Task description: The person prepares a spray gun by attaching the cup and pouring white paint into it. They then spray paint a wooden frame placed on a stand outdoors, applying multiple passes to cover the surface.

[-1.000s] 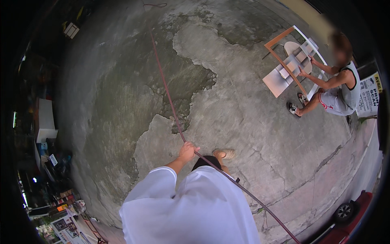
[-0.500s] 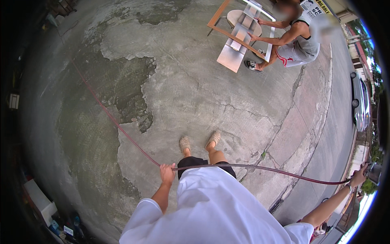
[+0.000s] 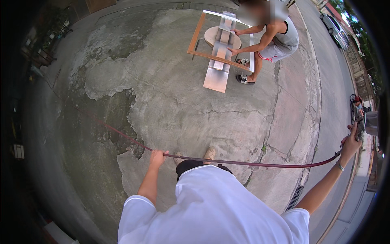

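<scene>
My left hand (image 3: 157, 157) is closed around a dark red air hose (image 3: 227, 162) in front of my waist. From there the hose sags across my body to the right and also trails off to the left over the ground. At the far right, my outstretched right hand (image 3: 352, 142) grips a spray gun (image 3: 358, 118) with a dark grey cup (image 3: 371, 123); the hose runs up to it. Ahead, another person bends over a rectangular frame (image 3: 198, 33), part brown and part white. Both of that person's hands rest at a long, paint-dusted board (image 3: 216, 77) lying across a round stool top (image 3: 211, 36).
Cracked, patchy concrete (image 3: 195, 118) spreads around my feet. A drain grate (image 3: 295, 197) lies at right, beside the road (image 3: 325, 101). A silver car (image 3: 334, 31) stands far right, and a motorcycle (image 3: 354, 99) shows behind the spray gun. Dark plants (image 3: 48, 32) line the far left.
My view has tilted up and turned, so the frame and person sit lower and further left. My right hand has come up with the spray gun. The left hand keeps its hold on the hose.
</scene>
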`<state>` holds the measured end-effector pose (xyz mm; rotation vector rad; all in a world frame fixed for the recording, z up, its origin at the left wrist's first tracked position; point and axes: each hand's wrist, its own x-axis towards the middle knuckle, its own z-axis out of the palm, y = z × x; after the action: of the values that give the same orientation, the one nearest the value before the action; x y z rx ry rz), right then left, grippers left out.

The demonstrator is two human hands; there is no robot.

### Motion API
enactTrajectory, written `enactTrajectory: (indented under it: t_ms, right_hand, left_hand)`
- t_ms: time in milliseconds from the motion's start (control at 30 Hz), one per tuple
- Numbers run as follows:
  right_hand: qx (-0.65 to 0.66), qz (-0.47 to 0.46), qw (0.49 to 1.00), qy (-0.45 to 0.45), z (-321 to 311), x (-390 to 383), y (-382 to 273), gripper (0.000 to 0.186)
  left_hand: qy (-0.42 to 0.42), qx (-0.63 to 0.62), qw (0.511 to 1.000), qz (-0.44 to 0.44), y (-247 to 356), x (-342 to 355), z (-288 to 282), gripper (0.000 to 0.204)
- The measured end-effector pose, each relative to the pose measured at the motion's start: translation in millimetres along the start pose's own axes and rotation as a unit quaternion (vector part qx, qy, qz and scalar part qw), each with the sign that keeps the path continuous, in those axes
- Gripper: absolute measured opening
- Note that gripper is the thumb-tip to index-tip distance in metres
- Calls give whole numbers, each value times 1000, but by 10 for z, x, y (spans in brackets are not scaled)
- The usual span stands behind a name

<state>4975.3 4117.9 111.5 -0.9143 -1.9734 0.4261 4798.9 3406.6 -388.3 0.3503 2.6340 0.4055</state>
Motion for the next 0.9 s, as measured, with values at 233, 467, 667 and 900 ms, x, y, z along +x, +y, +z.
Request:
enactTrajectory:
  t_ms: [233,467,667,900]
  right_hand:
    - [106,71,992,-9,382,-1329,46,33]
    - [244,115,961,-60,850,-2424,313,30]
    - [275,130,950,-76,1512,-3027,543,29]
    - [240,95,961,-103,2122,-3376,-258,25]
  left_hand:
    - [-28,-5,998,50,602,407,154,45]
    - [-34,-2,998,46,540,250,715,46]
    - [-63,-21,998,-17,50,348,1301,39]
    - [-138,-41,986,-81,-694,814,1199,29]
